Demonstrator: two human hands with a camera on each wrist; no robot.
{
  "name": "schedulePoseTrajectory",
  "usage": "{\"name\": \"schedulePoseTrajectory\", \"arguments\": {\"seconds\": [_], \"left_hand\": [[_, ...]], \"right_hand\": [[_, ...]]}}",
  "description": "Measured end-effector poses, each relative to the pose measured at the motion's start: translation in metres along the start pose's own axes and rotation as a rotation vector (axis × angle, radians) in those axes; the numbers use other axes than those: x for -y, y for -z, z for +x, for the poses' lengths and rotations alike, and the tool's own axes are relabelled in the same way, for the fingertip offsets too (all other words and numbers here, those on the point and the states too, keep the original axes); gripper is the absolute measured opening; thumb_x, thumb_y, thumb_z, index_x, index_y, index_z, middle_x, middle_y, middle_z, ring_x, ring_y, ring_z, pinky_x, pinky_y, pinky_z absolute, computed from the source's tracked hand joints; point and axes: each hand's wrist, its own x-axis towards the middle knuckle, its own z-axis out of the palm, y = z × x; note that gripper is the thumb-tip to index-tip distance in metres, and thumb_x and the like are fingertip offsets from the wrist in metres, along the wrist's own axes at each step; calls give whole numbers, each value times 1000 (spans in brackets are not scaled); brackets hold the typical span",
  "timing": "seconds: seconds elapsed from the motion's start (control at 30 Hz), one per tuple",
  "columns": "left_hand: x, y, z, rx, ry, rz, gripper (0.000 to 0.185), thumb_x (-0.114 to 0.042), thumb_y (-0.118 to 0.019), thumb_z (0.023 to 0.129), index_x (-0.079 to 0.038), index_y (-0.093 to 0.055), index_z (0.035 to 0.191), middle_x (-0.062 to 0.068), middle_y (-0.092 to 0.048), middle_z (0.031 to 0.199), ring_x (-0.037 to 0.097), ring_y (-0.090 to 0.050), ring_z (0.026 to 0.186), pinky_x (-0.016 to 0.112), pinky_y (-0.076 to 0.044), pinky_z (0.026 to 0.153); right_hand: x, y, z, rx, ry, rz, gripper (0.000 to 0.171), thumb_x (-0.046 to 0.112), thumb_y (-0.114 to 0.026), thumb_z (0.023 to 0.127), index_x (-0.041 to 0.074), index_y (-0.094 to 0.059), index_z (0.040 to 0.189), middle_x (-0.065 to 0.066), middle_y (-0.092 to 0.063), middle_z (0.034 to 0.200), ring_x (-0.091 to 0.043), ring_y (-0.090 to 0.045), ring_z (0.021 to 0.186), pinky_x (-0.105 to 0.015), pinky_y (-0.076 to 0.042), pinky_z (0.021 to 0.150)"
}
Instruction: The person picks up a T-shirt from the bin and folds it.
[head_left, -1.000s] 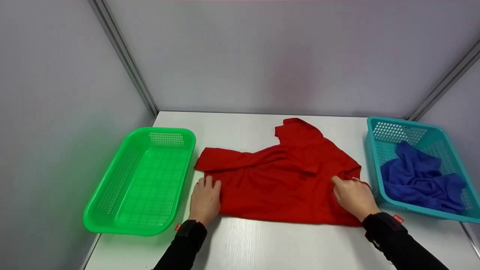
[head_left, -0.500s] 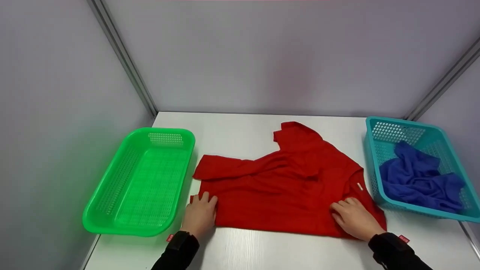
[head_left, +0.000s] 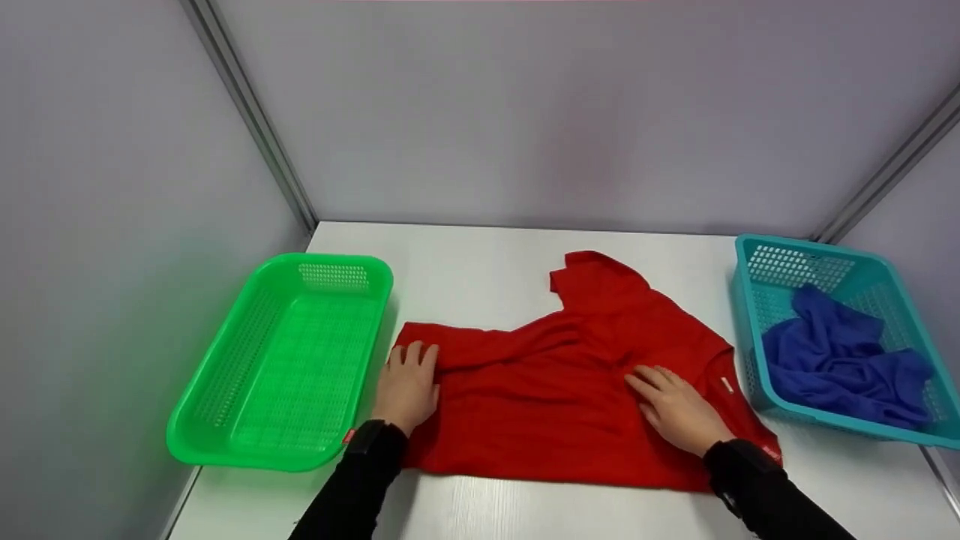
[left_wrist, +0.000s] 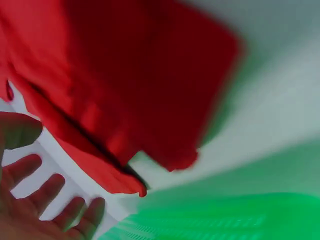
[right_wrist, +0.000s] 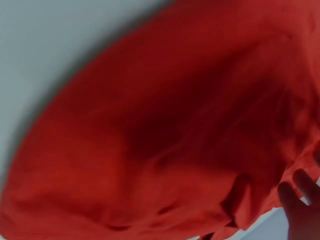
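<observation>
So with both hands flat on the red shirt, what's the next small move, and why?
Probably sweep the right hand outward to flatten the red shirt: its middle is creased, one sleeve sticks out toward the back, and the left hand already pins the edge by the green basket.

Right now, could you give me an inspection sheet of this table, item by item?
Surface: white table, smooth, lightly grained.
Job's things: red fabric shirt spread flat, creased, a sleeve pointing away from the person.
Clutter: green perforated plastic basket on the left, nothing seen inside; teal perforated plastic basket on the right holding a crumpled blue cloth.
Grippers: left hand flat on the shirt's left edge; right hand flat on its right part, fingers straight.
Cables: nothing seen.
Surroundings: pale grey partition walls with metal corner strips.
</observation>
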Motion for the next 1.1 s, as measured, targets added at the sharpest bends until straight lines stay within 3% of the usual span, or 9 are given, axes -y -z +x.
{"name": "schedulePoseTrajectory", "arguments": {"seconds": [0.07, 0.13, 0.3, 0.6, 0.67, 0.87, 0.93, 1.0, 1.1], "left_hand": [[0, -3, 9, 61, 41, -27, 60, -19, -82, 93, -5, -57, 146, 22, -60, 141, 47, -53, 131, 61, -53, 104], [1, -6, 15, 92, 49, 2, 46, -16, -79, 95, -3, -64, 137, 22, -65, 133, 47, -56, 126, 60, -53, 102], [4, -14, 21, -36, -14, 112, 3, -4, -73, 96, -3, -71, 98, 18, -69, 102, 40, -63, 100, 53, -58, 85], [-1, -13, 26, -4, -58, 61, 8, -10, -74, 97, -3, -70, 99, 15, -71, 101, 37, -65, 99, 50, -57, 85], [-1, -13, 28, -63, -64, 26, 7, -7, -70, 98, -3, -65, 94, 15, -68, 95, 36, -64, 94, 47, -56, 81], [-8, -5, 38, -385, -97, -151, 16, -2, -67, 96, -4, -51, 92, 13, -60, 69, 36, -66, 73, 43, -58, 73], [-14, -1, 39, -420, -111, -169, 14, -2, -65, 98, -2, -51, 96, 14, -60, 70, 34, -67, 71, 42, -58, 69], [-21, 3, 39, -374, -128, -186, 10, -3, -62, 102, -2, -52, 103, 13, -63, 78, 32, -68, 73, 40, -58, 64], [-30, 10, 35, -189, -178, -235, 9, -4, -58, 107, -5, -54, 116, 10, -67, 94, 25, -69, 82, 36, -60, 71]], "right_hand": [[4, -3, 4, 64, -9, 20, 52, 15, -71, 101, 6, -59, 151, -22, -54, 158, -52, -50, 144, -69, -44, 116], [6, -6, 6, 118, -22, 42, 56, 17, -69, 103, 6, -54, 155, -23, -49, 163, -56, -45, 148, -73, -38, 117], [5, -10, 5, 144, -49, 97, 57, 17, -67, 104, 7, -52, 157, -24, -44, 167, -57, -39, 151, -76, -33, 119], [3, -11, 4, 165, -63, 149, 58, 17, -66, 105, 7, -49, 159, -23, -40, 169, -58, -33, 154, -75, -30, 121], [3, -11, 4, 166, -62, 152, 58, 17, -66, 105, 8, -49, 159, -23, -40, 169, -58, -33, 154, -75, -30, 121], [4, -10, 3, 174, -60, 150, 58, 17, -66, 105, 7, -49, 159, -23, -39, 170, -57, -33, 155, -75, -30, 121], [3, -11, 3, 178, -65, 151, 58, 17, -65, 105, 7, -48, 160, -23, -39, 170, -57, -32, 155, -75, -29, 122], [3, -11, 3, 175, -61, 147, 58, 17, -65, 105, 7, -48, 159, -23, -39, 170, -57, -33, 155, -75, -30, 122], [3, -10, 3, 164, -59, 141, 58, 16, -66, 104, 6, -49, 159, -24, -40, 169, -57, -34, 154, -75, -31, 121]]}}
